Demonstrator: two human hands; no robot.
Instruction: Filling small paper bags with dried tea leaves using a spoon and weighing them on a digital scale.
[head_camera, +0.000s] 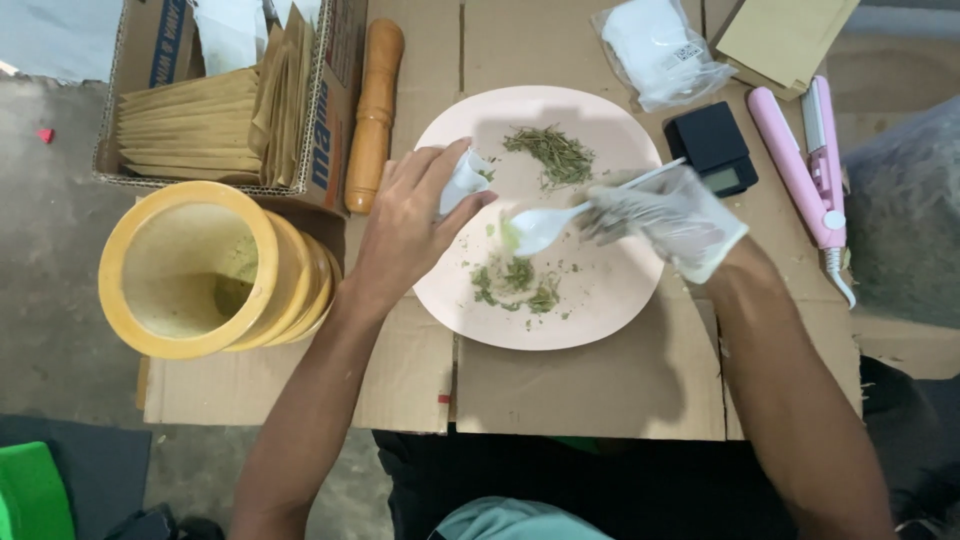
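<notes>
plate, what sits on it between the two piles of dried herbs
In the head view, the bowl of the white plastic spoon held by the gloved right hand lies between the upper herb pile and the lower herb pile on the pink plate.

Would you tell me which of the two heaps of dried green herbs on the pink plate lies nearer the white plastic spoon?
The front heap of dried green herbs, just below the white plastic spoon; the other heap lies toward the plate's far rim.

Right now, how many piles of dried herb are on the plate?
2: one pile near the far rim of the plate, one near the spoon. Loose bits scattered between.
</notes>
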